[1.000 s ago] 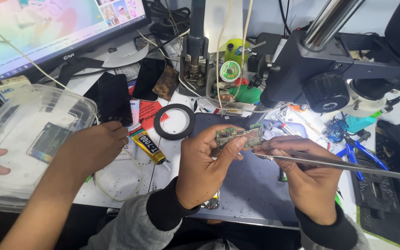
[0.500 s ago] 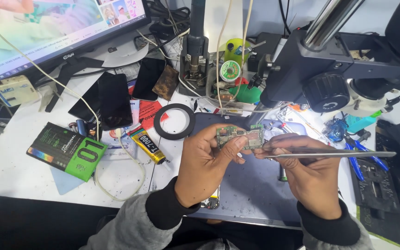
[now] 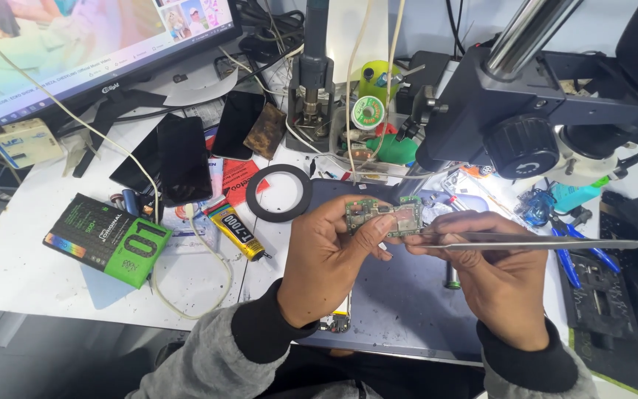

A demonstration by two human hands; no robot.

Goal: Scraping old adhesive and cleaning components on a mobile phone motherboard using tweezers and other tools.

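My left hand (image 3: 330, 255) holds a small green circuit board (image 3: 384, 216) by its lower edge, above a dark work mat (image 3: 400, 295). My right hand (image 3: 492, 270) grips long metal tweezers (image 3: 533, 241), whose tips touch the right side of the board while the handle points right. Both hands are close together at the middle of the bench, under a black microscope head (image 3: 511, 125).
A monitor (image 3: 75, 44) stands at back left. Two dark phones (image 3: 179, 159), a black ring (image 3: 278, 193), a yellow glue tube (image 3: 234, 229) and a green and black box (image 3: 108, 238) lie on the white bench. A soldering stand (image 3: 311, 96) and solder spool (image 3: 368, 112) are behind. Blue cutters (image 3: 577, 251) lie right.
Another person's hands and the clear plastic container they held at the left are gone, uncovering the green and black box. My hands stay on the board and tweezers, barely shifted.
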